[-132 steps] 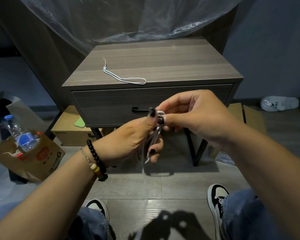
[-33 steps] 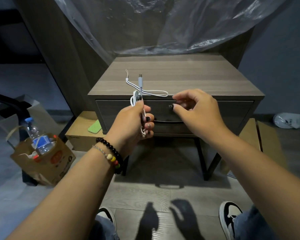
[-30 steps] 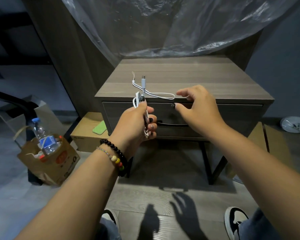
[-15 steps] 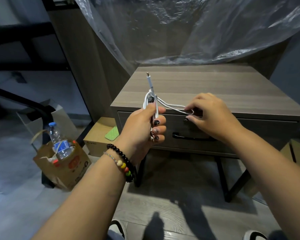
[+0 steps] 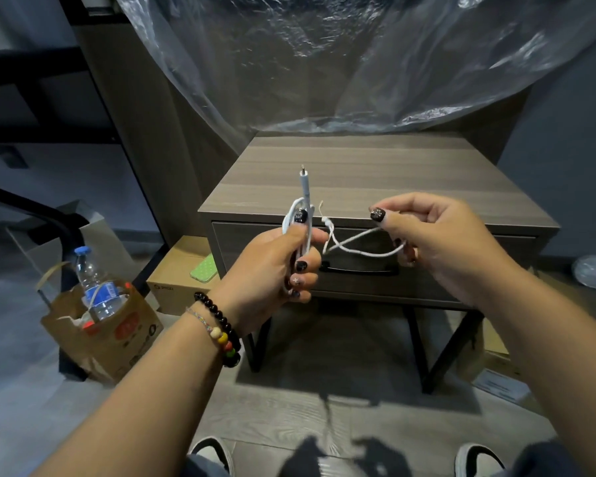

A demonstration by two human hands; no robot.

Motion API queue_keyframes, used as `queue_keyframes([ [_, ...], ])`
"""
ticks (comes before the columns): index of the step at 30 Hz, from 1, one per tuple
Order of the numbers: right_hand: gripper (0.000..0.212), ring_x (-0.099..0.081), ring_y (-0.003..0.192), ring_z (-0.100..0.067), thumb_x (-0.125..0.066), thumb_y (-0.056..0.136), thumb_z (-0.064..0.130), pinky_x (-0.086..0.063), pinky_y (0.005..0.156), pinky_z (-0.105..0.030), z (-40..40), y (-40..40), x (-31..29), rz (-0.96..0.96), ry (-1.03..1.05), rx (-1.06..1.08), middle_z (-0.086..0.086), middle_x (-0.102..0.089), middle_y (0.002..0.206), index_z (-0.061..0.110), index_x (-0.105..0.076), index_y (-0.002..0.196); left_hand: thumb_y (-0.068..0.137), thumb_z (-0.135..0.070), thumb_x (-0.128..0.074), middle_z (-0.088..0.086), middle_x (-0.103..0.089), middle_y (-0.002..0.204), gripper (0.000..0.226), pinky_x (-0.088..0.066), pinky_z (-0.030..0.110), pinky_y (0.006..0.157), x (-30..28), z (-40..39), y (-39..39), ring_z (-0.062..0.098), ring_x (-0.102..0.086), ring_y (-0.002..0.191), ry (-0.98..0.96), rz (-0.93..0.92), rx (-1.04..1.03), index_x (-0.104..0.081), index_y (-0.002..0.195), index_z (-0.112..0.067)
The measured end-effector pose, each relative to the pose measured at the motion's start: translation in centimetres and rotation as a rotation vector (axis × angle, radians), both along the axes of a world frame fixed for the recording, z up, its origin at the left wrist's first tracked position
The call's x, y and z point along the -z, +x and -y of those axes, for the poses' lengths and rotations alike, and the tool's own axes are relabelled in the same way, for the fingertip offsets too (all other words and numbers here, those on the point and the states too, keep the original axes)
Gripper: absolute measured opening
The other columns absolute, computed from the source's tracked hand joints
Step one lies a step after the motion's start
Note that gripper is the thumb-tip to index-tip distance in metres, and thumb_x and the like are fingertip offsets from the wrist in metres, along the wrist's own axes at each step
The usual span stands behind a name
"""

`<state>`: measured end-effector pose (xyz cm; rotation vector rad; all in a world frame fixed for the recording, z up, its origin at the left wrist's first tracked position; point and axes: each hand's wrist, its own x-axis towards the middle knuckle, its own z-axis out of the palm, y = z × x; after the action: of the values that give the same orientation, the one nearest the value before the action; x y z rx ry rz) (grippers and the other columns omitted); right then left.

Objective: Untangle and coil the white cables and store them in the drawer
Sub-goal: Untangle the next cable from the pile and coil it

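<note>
Plastic sheet (image 5: 375,63) hangs behind nightstand (image 5: 375,173); worktop bare wood. Drawer (image 5: 358,280) closed, dark handle on front. Paper bag (image 5: 100,332) with water bottle (image 5: 92,284) on floor at left. Left hand (image 5: 276,263) grip curled tight round coiled white cable (image 5: 305,215), plug pointing up. Right hand (image 5: 437,242) grip pinches second white cable (image 5: 358,247), loop hanging before drawer front, clear of worktop.

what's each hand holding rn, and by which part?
Left hand grips a coiled cable round its bundled loops, plug end sticking up. Right hand pinches a second cable by one end of its loop.
</note>
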<state>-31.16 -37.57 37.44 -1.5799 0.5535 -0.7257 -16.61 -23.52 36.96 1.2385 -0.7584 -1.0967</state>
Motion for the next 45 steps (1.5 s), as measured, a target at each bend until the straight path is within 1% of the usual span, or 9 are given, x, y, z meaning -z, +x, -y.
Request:
queue_keyframes([
  [4, 0.047, -0.041, 0.046, -0.004, -0.069, 0.063, 0.021, -0.029, 0.041, -0.016, -1.6, -2.4, -1.1, -0.092, 0.153, -0.151, 0.002, -0.057, 0.059, 0.006, -0.068, 0.107, 0.101, -0.03, -0.033, -0.001, -0.037, 0.054, 0.019, -0.03, 0.019, 0.039, 0.4, 0.4, -1.9, 0.008, -0.034, 0.04, -0.007, 0.206, 0.103, -0.041, 0.106, -0.013],
  [7, 0.052, -0.037, 0.044, -0.004, -0.073, 0.06, 0.024, -0.027, 0.042, -0.017, -1.9, -3.2, -1.0, -0.168, 0.159, -0.224, -0.006, -0.058, 0.066, 0.007, -0.07, 0.11, 0.099, -0.026, -0.038, -0.003, -0.042, 0.054, 0.06, -0.034, 0.021, 0.041, 1.2, 0.7, -3.2, 0.007, -0.04, 0.044, 0.045, 0.243, 0.115, -0.003, 0.149, -0.026],
  [10, 0.045, -0.033, 0.045, -0.006, -0.075, 0.062, 0.024, -0.024, 0.043, -0.019, -1.4, -4.2, -0.8, -0.21, 0.17, -0.261, -0.01, -0.048, 0.065, 0.007, -0.074, 0.103, 0.099, -0.027, -0.041, -0.011, -0.049, 0.051, 0.077, -0.037, 0.029, 0.052, 1.9, 0.9, -4.2, 0.006, -0.045, 0.05, 0.091, 0.397, 0.192, 0.017, 0.148, -0.034],
  [18, 0.019, -0.047, 0.068, -0.023, -0.062, 0.09, 0.023, -0.037, 0.059, -0.029, -0.4, -6.1, -0.3, -0.294, -0.013, -0.253, -0.029, -0.063, 0.091, 0.011, -0.074, 0.098, 0.098, -0.028, -0.044, -0.013, -0.055, 0.049, 0.086, -0.044, 0.022, 0.055, 1.5, 1.6, -6.5, 0.0, -0.047, 0.046, 0.183, 0.722, 0.302, 0.028, 0.145, -0.029],
  [25, 0.02, -0.053, 0.081, -0.032, -0.057, 0.095, 0.027, -0.038, 0.073, -0.045, -0.1, -6.8, 0.0, -0.299, -0.214, -0.248, -0.036, -0.061, 0.097, 0.012, -0.071, 0.095, 0.091, -0.03, -0.047, -0.008, -0.055, 0.05, 0.093, -0.042, 0.025, 0.052, 1.6, 2.2, -7.0, 0.007, -0.046, 0.045, 0.109, 0.598, 0.323, 0.029, 0.143, -0.033],
  [28, 0.018, -0.058, 0.067, -0.018, -0.056, 0.096, 0.022, -0.045, 0.064, -0.025, 0.3, -7.2, 0.0, -0.369, -0.248, -0.285, -0.019, -0.071, 0.088, 0.012, -0.07, 0.093, 0.091, -0.03, -0.048, -0.007, -0.057, 0.052, 0.095, -0.042, 0.024, 0.051, 1.8, 2.0, -6.9, 0.007, -0.048, 0.046, 0.117, 0.654, 0.344, 0.031, 0.143, -0.033],
  [33, 0.019, -0.044, 0.053, -0.002, -0.055, 0.096, 0.018, -0.035, 0.051, -0.013, 0.2, -7.8, -0.1, -0.41, -0.267, -0.32, 0.0, -0.058, 0.067, 0.004, -0.067, 0.092, 0.083, -0.035, -0.051, -0.003, -0.062, 0.059, 0.092, -0.043, 0.021, 0.051, 1.8, 1.9, -7.1, 0.01, -0.052, 0.05, 0.101, 0.674, 0.333, 0.014, 0.148, -0.036],
  [39, 0.022, -0.047, 0.067, -0.015, -0.062, 0.092, 0.023, -0.037, 0.063, -0.023, 0.4, -7.8, 0.1, -0.335, -0.274, -0.294, -0.008, -0.061, 0.074, 0.002, -0.066, 0.088, 0.087, -0.045, -0.051, 0.016, -0.067, 0.1, 0.047, -0.05, 0.025, 0.063, 1.8, 1.8, -5.9, 0.012, -0.06, 0.072, 0.145, 0.546, 0.443, -0.056, 0.122, -0.014],
  [45, 0.013, -0.046, 0.055, -0.002, -0.059, 0.093, 0.014, -0.035, 0.052, -0.01, 0.1, -7.8, 0.0, -0.406, -0.316, -0.38, 0.003, -0.062, 0.067, 0.007, -0.068, 0.087, 0.094, -0.038, -0.043, 0.007, -0.065, 0.082, 0.038, -0.049, 0.021, 0.054, 1.6, 1.1, -4.8, 0.014, -0.062, 0.071, 0.356, 0.216, 0.766, -0.059, 0.101, -0.005],
])
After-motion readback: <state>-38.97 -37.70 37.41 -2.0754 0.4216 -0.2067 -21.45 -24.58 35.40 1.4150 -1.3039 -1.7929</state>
